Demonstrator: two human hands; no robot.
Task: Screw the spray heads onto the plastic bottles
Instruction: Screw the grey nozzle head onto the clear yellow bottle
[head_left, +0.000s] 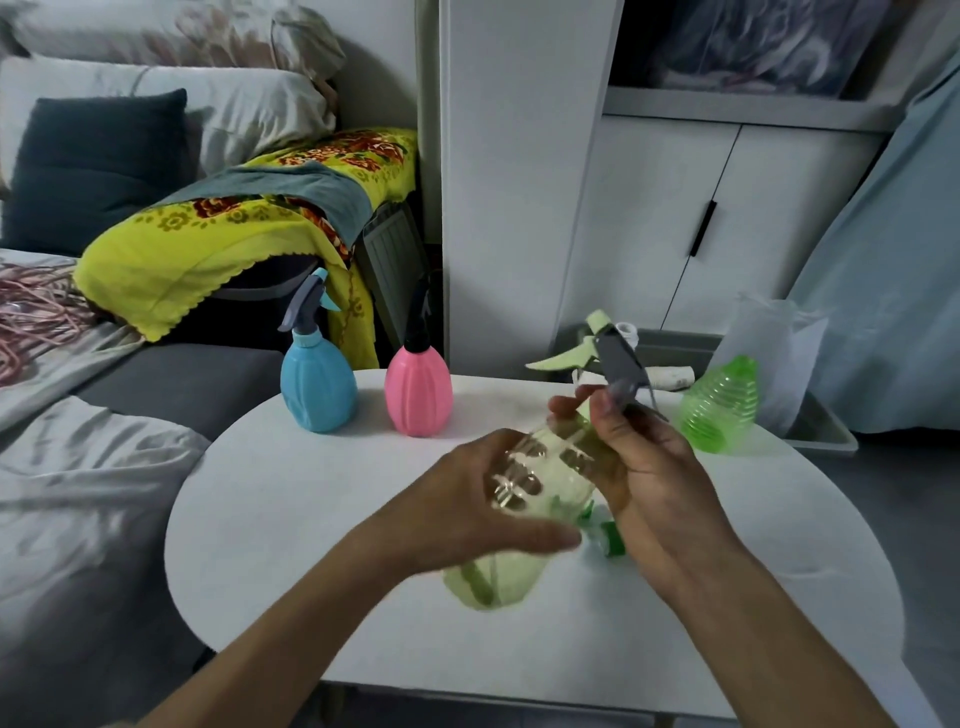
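My left hand (467, 512) grips a pale yellow-green translucent bottle (498, 571), tilted above the white round table (291, 519). At the bottle's neck, my right hand (644, 467) holds a grey spray head with a pale green trigger (613, 358). A blue bottle (317, 384) and a pink bottle (417, 392) stand upright at the table's far side, each with a spray head on. Without a head, a bright green ribbed bottle (719, 405) stands at the far right. A green and white spray head (608, 538) lies on the table under my right hand, mostly hidden.
A grey sofa with bedding (78, 467) lies left of the table. A yellow flowered cloth (218, 244) covers something behind it. White cabinets (675, 218) stand at the back, and a grey tray with a plastic bag (769, 353) sits behind the green bottle.
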